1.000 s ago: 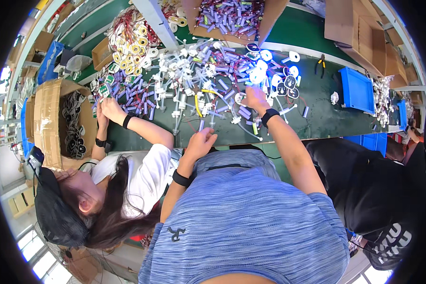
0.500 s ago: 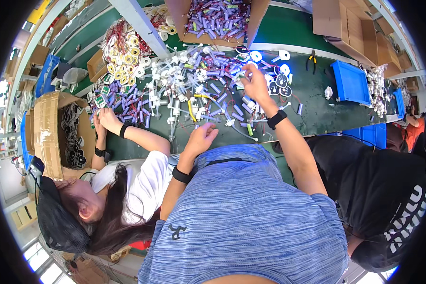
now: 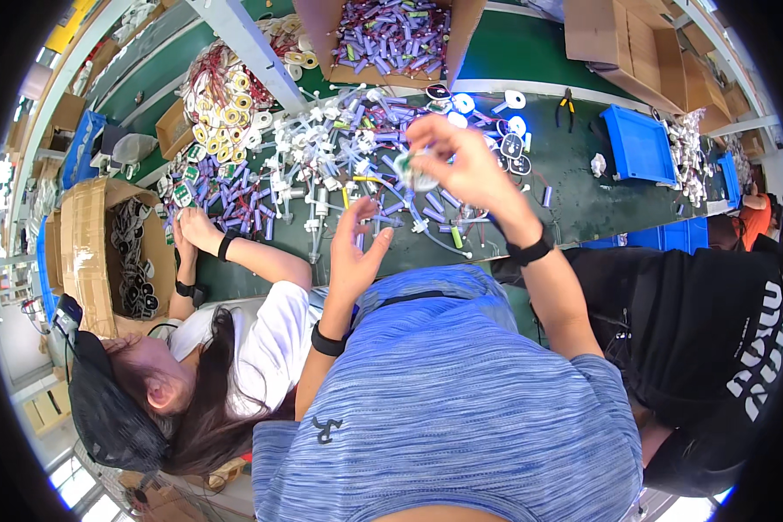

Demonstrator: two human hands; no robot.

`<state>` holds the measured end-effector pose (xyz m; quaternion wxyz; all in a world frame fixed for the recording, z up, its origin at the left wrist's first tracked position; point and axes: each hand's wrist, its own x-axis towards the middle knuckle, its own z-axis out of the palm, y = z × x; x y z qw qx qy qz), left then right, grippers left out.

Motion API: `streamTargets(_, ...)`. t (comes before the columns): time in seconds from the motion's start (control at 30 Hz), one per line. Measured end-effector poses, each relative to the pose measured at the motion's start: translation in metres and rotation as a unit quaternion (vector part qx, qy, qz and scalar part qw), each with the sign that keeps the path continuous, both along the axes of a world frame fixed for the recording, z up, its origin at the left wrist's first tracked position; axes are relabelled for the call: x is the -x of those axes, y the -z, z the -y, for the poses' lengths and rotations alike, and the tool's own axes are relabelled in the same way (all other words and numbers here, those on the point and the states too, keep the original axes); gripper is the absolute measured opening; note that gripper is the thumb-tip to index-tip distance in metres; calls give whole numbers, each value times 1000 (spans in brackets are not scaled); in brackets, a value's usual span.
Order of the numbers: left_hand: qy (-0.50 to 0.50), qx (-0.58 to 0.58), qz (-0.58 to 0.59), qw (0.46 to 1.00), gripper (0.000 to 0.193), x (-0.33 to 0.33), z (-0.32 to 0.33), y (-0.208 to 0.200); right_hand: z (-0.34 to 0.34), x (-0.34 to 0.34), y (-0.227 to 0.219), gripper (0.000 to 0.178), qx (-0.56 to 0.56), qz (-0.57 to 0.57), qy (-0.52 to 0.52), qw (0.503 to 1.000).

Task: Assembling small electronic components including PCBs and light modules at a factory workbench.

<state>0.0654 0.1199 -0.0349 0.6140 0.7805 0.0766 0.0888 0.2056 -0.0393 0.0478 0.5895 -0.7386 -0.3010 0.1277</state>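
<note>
One white piece (image 3: 422, 181), mid-frame, sat pinched in your right hand (image 3: 471, 167), maybe to clear the pile (image 3: 313, 130), left hand (image 3: 354, 259) spread.

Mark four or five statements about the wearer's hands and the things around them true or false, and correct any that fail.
The right hand holds a pale part with some green on it. True.
The pliers lie left of the blue tray. True.
The left hand has its grip closed on the pliers. False: it is open, with nothing visible in it.
The cardboard box at the far side holds purple cylinders. True.
Purple cylinders appear only in that box. False: many also lie on the table.
</note>
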Motion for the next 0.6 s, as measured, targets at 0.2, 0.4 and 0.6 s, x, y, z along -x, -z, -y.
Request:
streamTargets(0.2,101,281,-59,952,66,0,8,-20,-16,56,13,27,9,-61,-110,992)
streamTargets(0.4,122,295,-210,924,43,22,3,-26,-14,68,50,21,-11,-196,-114,974)
streamTargets(0.6,-5,395,-188,899,34,34,-11,-25,10,13,152,14,35,-171,101,979)
